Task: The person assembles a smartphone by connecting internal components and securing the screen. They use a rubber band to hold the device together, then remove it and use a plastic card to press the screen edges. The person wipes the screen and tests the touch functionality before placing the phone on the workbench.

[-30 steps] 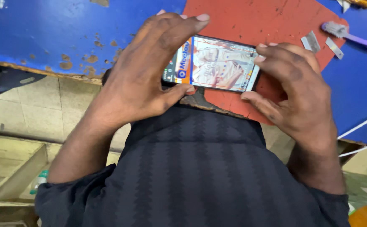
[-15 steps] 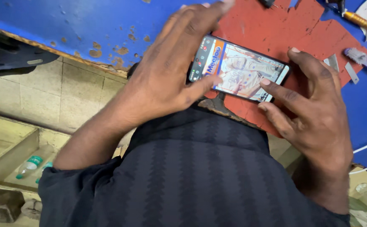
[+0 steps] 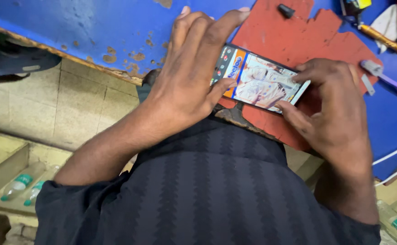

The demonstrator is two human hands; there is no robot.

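A person looks down at their own two hands, which hold a phone (image 3: pixel 258 83) sideways between them, screen up and lit with a colourful picture.

The left hand (image 3: pixel 187 77) is clamped on the left end of the phone. Its fingers reach over the far edge of that end, and its thumb presses onto the screen near the left side. The right hand (image 3: pixel 332 113) grips the right end, with fingers curled over the far right corner and the thumb touching the near edge of the screen.

Under both hands and the phone lies a red mat (image 3: pixel 307 43) with ragged edges, resting on a blue table (image 3: pixel 94 27) whose paint is chipped along the near edge.

Beyond the right hand, on the far part of the mat, sits a small black cap (image 3: pixel 285 10). To the right of the right hand, just beside its knuckles, lies a purple toothbrush (image 3: pixel 391 81). Farther off, past the toothbrush, is a tool with a brass-coloured shaft (image 3: pixel 380 38). White cables (image 3: pixel 396 156) run near the right wrist.

Below the hands is the person's dark patterned shirt (image 3: pixel 216 190). Well to the left of the left forearm, lower down, clear plastic bottles (image 3: pixel 21 183) with green labels lie in a wooden compartment.
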